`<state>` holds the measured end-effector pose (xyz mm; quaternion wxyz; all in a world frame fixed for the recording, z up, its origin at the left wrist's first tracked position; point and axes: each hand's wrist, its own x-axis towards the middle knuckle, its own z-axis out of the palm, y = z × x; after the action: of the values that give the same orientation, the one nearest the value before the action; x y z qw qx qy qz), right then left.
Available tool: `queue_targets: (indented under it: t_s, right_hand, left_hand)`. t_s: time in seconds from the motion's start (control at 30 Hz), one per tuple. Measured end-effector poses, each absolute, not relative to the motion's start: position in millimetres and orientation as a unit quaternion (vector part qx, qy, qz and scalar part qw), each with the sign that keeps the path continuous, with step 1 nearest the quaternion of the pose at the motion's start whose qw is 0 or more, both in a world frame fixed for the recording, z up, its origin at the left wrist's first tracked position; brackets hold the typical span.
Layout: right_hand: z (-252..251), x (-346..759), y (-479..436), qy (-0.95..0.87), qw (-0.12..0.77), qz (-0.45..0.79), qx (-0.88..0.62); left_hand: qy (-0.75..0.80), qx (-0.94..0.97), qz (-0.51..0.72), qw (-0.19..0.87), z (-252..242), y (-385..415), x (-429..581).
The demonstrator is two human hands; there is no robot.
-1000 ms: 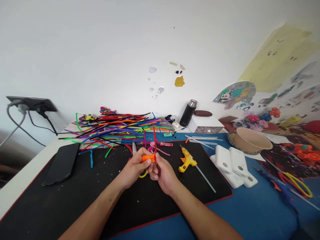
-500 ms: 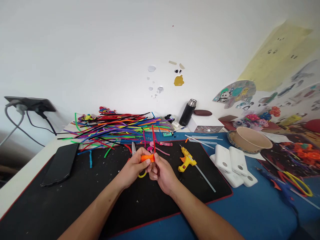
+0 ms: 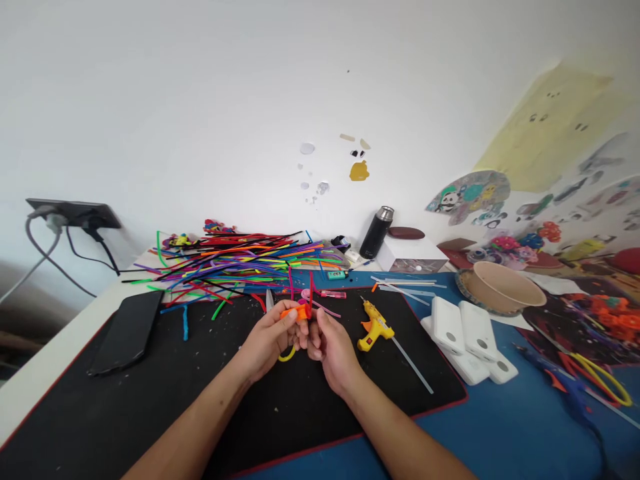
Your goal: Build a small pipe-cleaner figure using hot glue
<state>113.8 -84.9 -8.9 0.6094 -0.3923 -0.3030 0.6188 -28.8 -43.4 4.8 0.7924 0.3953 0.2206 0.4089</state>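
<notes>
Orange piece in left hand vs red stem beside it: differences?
The orange piece is broad; the red stem is thin. The orange piece lies roughly sideways in the left hand; the red stem stands upright. Both are at the left hand's fingertips.

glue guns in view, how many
2: a yellow plastic glue gun on the black, red-edged mat, and a dark blue plastic glue gun on the blue surface at far right.

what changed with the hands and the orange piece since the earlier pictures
The right hand has eased slightly rightward, its thumb now off the end of the orange piece. The red strip shows shorter. The left hand still pinches the orange piece; the glue gun and phone stayed put.
</notes>
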Motion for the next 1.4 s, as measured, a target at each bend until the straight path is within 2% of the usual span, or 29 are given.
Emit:
queue_targets:
  t_s: [0.23, 0.57, 0.87, 1.17, 1.4]
  right_hand:
    - [3.7, 128.6, -86.2, -0.373, 0.627, 0.502, -0.463]
    - [9.9, 128.9, -87.0, -0.512, 0.549, 0.397, -0.528]
    - [14.0, 128.8, -86.2, -0.601, 0.464, 0.355, -0.545]
    - [23.4, 131.0, -88.6, -0.621, 0.461, 0.326, -0.544]
    - [17.9, 134.8, -89.0, -0.585, 0.465, 0.359, -0.559]
  left_hand:
    - [0.293, 0.354, 0.408, 0.789, -0.2, -33.7, -29.9]
    - [0.328, 0.320, 0.426, 0.780, 3.9, -34.5, -30.0]
    - [0.347, 0.377, 0.442, 0.736, -2.0, -35.8, -26.1]
    - [0.319, 0.291, 0.403, 0.807, -1.6, -35.6, -30.5]
    - [0.256, 0.326, 0.365, 0.833, 3.3, -36.5, -38.1]
